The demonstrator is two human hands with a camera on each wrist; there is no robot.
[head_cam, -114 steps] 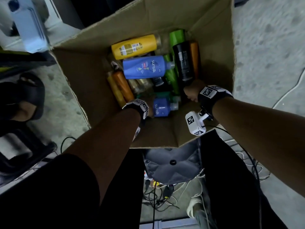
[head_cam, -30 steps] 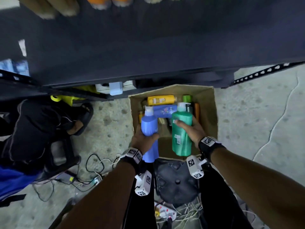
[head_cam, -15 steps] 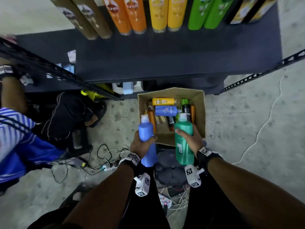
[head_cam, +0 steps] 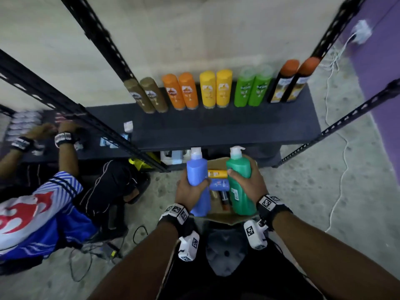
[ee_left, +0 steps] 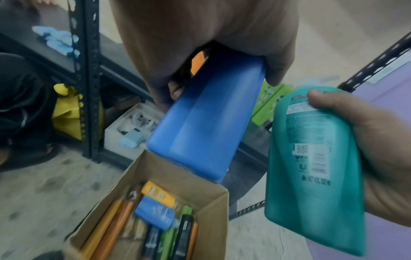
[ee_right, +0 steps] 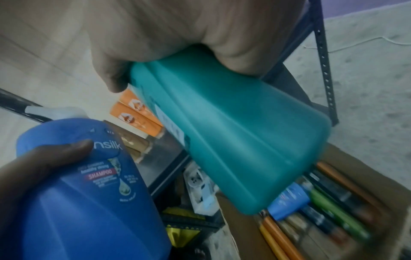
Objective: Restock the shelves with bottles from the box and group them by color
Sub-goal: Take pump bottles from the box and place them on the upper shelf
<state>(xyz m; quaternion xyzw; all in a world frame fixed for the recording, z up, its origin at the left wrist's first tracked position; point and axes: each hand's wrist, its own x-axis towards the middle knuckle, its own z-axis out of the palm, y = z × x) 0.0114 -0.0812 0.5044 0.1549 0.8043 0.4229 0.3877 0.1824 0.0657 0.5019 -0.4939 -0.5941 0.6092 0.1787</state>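
Observation:
My left hand (head_cam: 190, 189) grips a tall blue pump bottle (head_cam: 198, 182) upright above the cardboard box (head_cam: 218, 164). My right hand (head_cam: 249, 185) grips a teal-green pump bottle (head_cam: 240, 182) beside it. The left wrist view shows the blue bottle (ee_left: 206, 123) held from above, the teal bottle (ee_left: 315, 167) to its right. In the right wrist view the teal bottle (ee_right: 233, 133) is wrapped by my fingers. The box (ee_left: 200, 186) holds several yellow, orange, blue, green and black bottles. On the dark shelf (head_cam: 216, 126) stand brown, orange, yellow, green and black bottles in pairs.
Black perforated uprights (head_cam: 95, 33) frame the shelf on both sides. Another person (head_cam: 39, 204) in a blue and white shirt works at the left shelf. Cables (head_cam: 337, 185) lie on the concrete floor. A stool (head_cam: 225, 252) stands between my legs.
I have lifted both bottles out of the box and raised them toward the shelf. My head has tilted up, bringing the row of shelved bottles fully into view.

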